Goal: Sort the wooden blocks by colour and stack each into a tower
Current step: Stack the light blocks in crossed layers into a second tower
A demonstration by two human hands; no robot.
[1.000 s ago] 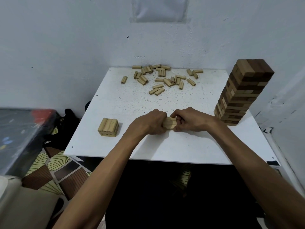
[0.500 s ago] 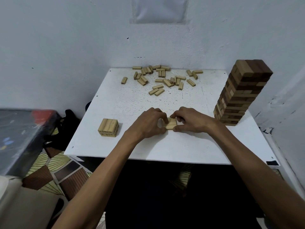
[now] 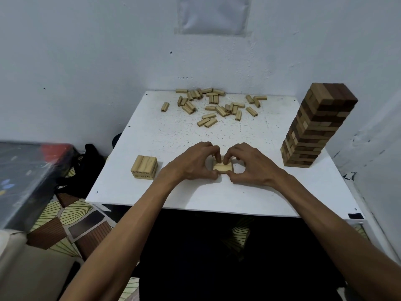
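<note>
White table (image 3: 238, 196) against wall (image 3: 86, 61); black bag (image 3: 91, 153) beside it; patterned floor (image 3: 65, 216).

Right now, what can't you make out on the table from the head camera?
Head view, block stack between left hand and right hand: layer count and back edge hidden by fingers.
Head view, left cube: side markings too small to read.
Head view, mixed tower: far faces turned away.

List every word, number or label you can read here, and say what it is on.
No text here can be read.
small block stack: dark printed marks on its side faces, too small and blurred to read.
loose blocks: dark marks on some ends, unreadable.
held blocks: no marks visible.
wall sheet: blank.
</note>
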